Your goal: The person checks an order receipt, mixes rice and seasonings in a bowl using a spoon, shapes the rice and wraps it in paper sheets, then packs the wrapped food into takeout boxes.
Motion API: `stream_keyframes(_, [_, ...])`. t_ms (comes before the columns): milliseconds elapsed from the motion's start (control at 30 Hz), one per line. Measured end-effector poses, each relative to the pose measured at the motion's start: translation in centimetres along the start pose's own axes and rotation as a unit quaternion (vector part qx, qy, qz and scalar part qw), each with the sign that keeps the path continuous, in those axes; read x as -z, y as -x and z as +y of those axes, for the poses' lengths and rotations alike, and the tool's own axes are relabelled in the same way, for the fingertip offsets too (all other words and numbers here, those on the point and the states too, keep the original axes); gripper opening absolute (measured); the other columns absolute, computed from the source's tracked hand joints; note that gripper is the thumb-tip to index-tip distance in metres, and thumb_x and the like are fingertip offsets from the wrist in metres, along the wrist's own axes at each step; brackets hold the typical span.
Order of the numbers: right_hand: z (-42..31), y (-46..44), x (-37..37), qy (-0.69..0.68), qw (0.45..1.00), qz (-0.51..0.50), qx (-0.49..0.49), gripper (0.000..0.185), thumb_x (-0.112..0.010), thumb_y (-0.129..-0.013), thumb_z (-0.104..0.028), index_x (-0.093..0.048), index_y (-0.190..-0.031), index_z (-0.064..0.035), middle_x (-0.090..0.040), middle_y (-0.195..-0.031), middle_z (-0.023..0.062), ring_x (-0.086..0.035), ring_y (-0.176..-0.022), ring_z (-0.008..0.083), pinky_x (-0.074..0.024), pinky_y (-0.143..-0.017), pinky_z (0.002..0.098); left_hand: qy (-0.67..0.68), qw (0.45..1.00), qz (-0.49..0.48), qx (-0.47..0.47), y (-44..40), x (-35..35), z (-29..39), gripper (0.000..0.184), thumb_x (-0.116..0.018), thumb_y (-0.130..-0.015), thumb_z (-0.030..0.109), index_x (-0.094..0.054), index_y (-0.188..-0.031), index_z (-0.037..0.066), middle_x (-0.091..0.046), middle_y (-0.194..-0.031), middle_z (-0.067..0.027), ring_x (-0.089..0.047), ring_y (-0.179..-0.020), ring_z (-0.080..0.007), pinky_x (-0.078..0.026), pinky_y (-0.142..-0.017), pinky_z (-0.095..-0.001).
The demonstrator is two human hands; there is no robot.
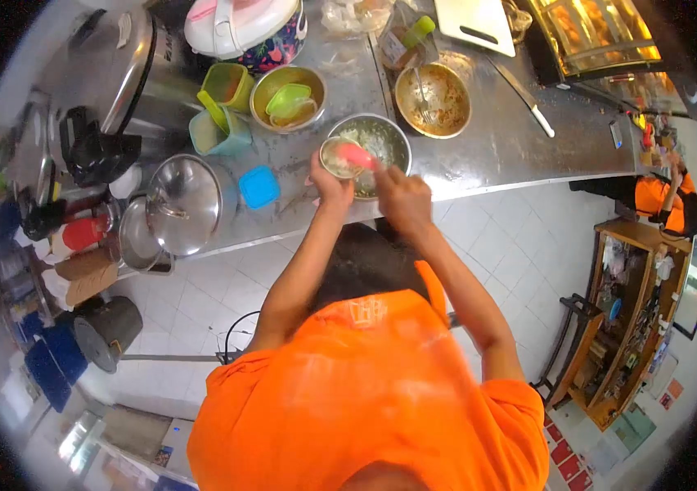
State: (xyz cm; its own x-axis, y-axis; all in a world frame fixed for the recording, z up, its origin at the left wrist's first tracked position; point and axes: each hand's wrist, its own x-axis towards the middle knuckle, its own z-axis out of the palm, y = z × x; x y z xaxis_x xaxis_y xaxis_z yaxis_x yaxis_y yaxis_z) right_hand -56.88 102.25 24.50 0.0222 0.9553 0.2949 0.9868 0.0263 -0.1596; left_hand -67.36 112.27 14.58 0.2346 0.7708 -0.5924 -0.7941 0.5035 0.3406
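Note:
My left hand is wrapped round a small round cup with pale, grainy food in it. In my right hand is a pink spatula, its blade over the cup's right side. Cup and spatula are above the left part of a steel mixing bowl, which holds a whitish-green mixture. Whether the cup touches the bowl's rim I cannot tell. Left of my left hand lies a blue lid on the steel counter.
Behind are a bowl with a green cup in it, a brown-smeared bowl with a fork, and a white-handled knife. Steel lids stand at left, a food display case at far right. Another person is at the right.

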Motion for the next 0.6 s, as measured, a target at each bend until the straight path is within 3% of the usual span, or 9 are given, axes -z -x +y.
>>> stream_keyframes(100, [1.1,-2.0,3.6,-0.145,0.961,-0.033,-0.232,0.017,-0.053,-0.088,-0.012,-0.065,-0.098,-0.0055,-0.064,-0.080,0.0156,-0.062,-0.062,0.0341,-0.0478,-0.057,0.0426,0.023,1.000,-0.011,0.009,0.1,-0.3,0.3,0.033,-0.039,-0.095,0.031,-0.060,-0.106,0.007,-0.062,-0.105,-0.0084,-0.058,-0.100,-0.0214,-0.046,-0.089,-0.0368])
stream_keyframes(200, [1.3,0.4,-2.7,-0.350,0.921,-0.068,-0.156,0.014,-0.052,-0.086,-0.009,-0.061,-0.086,0.0020,-0.064,-0.080,0.0238,-0.061,-0.070,0.0444,-0.0489,-0.062,0.0470,-0.065,0.996,-0.052,-0.032,-0.2,-0.5,-0.8,0.038,-0.038,-0.096,0.034,-0.057,-0.111,0.005,-0.062,-0.108,-0.0089,-0.060,-0.101,-0.0246,-0.048,-0.089,-0.0428])
stream_keyframes(233, [-1.2,0.2,-2.9,-0.374,0.901,-0.094,-0.197,0.016,-0.050,-0.086,-0.008,-0.059,-0.085,0.0049,-0.061,-0.078,0.0292,-0.060,-0.076,0.0487,-0.0481,-0.067,0.0509,-0.066,0.996,-0.055,-0.030,-0.5,-0.1,-1.1,0.038,-0.038,-0.096,0.034,-0.057,-0.111,0.005,-0.062,-0.108,-0.0089,-0.060,-0.101,-0.0246,-0.048,-0.089,-0.0428])
stream_keyframes(267, [-2.7,0.2,-2.4,-0.344,0.890,-0.186,-0.236,0.020,-0.051,-0.086,-0.011,-0.058,-0.086,0.0081,-0.059,-0.078,0.0330,-0.058,-0.079,0.0506,-0.0469,-0.072,0.0534,-0.133,0.988,-0.037,-0.064,-0.7,0.4,-1.3,0.036,-0.039,-0.096,0.033,-0.058,-0.111,0.006,-0.062,-0.108,-0.0083,-0.060,-0.100,-0.0239,-0.048,-0.089,-0.0410])
stream_keyframes(333, [-3.4,1.1,-3.8,-0.301,0.897,-0.201,-0.255,0.024,-0.050,-0.088,-0.015,-0.057,-0.090,0.0072,-0.059,-0.084,0.0336,-0.057,-0.074,0.0521,-0.0488,-0.066,0.0510,-0.195,0.975,-0.018,-0.103,-0.5,0.5,-0.9,0.035,-0.041,-0.096,0.032,-0.058,-0.112,0.006,-0.062,-0.107,-0.0076,-0.060,-0.099,-0.0232,-0.049,-0.088,-0.0393])
stream_keyframes(400, [1.1,2.5,-6.8,-0.382,0.909,-0.145,-0.084,0.028,-0.045,-0.091,-0.020,-0.057,-0.095,0.0049,-0.061,-0.079,0.0283,-0.058,-0.056,0.0438,-0.0493,-0.054,0.0454,-0.110,0.993,-0.033,-0.022,0.9,0.6,0.0,0.034,-0.041,-0.096,0.032,-0.058,-0.111,0.006,-0.062,-0.107,-0.0077,-0.061,-0.097,-0.0213,-0.050,-0.086,-0.0362])
stream_keyframes(500, [1.5,-2.2,1.5,-0.482,0.699,-0.343,-0.402,0.024,-0.046,-0.088,-0.015,-0.059,-0.088,0.0045,-0.059,-0.071,0.0193,-0.059,-0.061,0.0373,-0.0496,-0.058,0.0444,-0.057,0.997,-0.043,0.033,1.8,0.1,1.2,0.035,-0.041,-0.096,0.032,-0.058,-0.111,0.005,-0.062,-0.109,-0.0084,-0.061,-0.098,-0.0204,-0.050,-0.086,-0.0351])
stream_keyframes(567, [-1.2,0.2,-2.2,-0.355,0.886,-0.214,-0.207,0.025,-0.047,-0.088,-0.016,-0.059,-0.088,0.0058,-0.053,-0.061,0.0139,-0.060,-0.056,0.0288,-0.0460,-0.045,0.0385,-0.097,0.995,-0.037,-0.002,1.8,-0.3,0.3,0.036,-0.040,-0.096,0.032,-0.058,-0.111,0.005,-0.062,-0.110,-0.0090,-0.061,-0.099,-0.0211,-0.049,-0.087,-0.0360])
stream_keyframes(600, [-1.4,0.0,-2.2,-0.317,0.911,-0.213,-0.156,0.026,-0.047,-0.088,-0.017,-0.058,-0.087,0.0066,-0.053,-0.061,0.0143,-0.060,-0.055,0.0286,-0.0453,-0.043,0.0380,-0.143,0.989,-0.038,-0.031,1.6,-0.5,-0.2,0.037,-0.039,-0.096,0.032,-0.058,-0.111,0.005,-0.062,-0.110,-0.0095,-0.061,-0.101,-0.0218,-0.049,-0.088,-0.0368])
